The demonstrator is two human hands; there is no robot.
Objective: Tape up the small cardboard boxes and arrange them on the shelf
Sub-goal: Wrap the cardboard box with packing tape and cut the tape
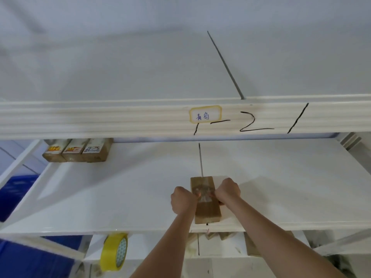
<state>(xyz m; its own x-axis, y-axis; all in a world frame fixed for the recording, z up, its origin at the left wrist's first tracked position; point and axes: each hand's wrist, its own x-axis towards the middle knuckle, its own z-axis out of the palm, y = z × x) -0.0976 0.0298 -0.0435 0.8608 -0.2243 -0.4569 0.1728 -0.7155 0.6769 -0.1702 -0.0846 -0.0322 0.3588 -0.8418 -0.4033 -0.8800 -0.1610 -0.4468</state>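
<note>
A small cardboard box point(206, 201), brown, oblong and matte, lies flat on the white shelf point(120, 189) in the lower middle of the frame, its near end close to the shelf's front edge. Clear tape across its top gives a wrinkled, glossy patch at the centre. The shelf board is smooth and painted white, with a thin dark seam running back from the box's far end.

The left hand point(183, 200) and the right hand point(227, 191) flank the box, one on each long side, both with fingers curled in toward the taped patch; the fingertips press on the top of the box near its middle, and the right hand's lower fingers wrap the box's right edge. Both hands grip the box.

Across the middle of the frame runs a ribbed cream beam point(100, 119), carrying a yellow-bordered label point(205, 114) with handwriting and black marker strokes to its right. Under it, at the left back of the same shelf, three taped boxes point(77, 150) stand side by side, touching, with white printed labels on top. Below the shelf's front edge, lower left, a roll of yellow tape point(114, 251) stands on edge. Blue crates point(18, 195) show at the far left, beyond the shelf frame.
</note>
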